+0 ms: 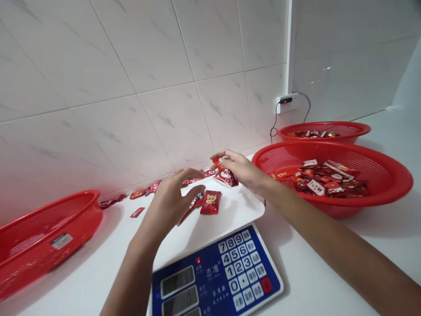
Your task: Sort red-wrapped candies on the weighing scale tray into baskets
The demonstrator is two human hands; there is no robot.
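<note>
Over the white pan (237,215) of a digital scale, my right hand (238,166) grips a red snack packet (228,176) with white and orange print, between thumb and fingers. My left hand (174,193) hovers at the pan's left side, thumb and curved fingers apart, with nothing seen in its grasp. Below its thumb lies a partly hidden red packet (197,202). Right beside that rests another red packet (210,202) with gold lettering. The scale's blue keypad panel (213,272) faces me; its display digits are unreadable.
A red perforated basket (388,180) with many small packets stands at right, a second basket (358,128) behind it. Another red basket (82,219) is at left. Several packets (138,193) lie along the tiled wall. A cable (275,120) hangs from a wall socket (291,103).
</note>
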